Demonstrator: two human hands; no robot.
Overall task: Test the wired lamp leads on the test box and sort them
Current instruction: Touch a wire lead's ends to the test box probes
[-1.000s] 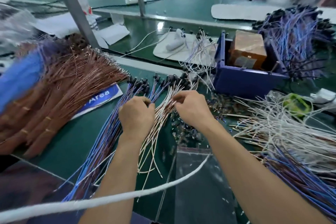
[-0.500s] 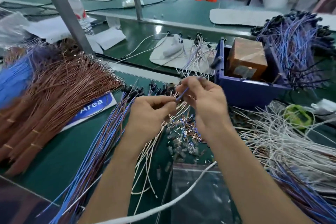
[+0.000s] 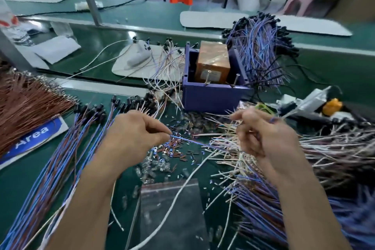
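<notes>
Head view: I am watching both hands stretching one blue lead [image 3: 194, 141], left hand [image 3: 134, 134] pinching its end, right hand [image 3: 261, 136] gripping the other, above the green bench [image 3: 24, 180].

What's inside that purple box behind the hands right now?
Inside the purple box stands a brown block, with two metal pins near the front wall. The front wall covers the block's base and the box floor.
</notes>
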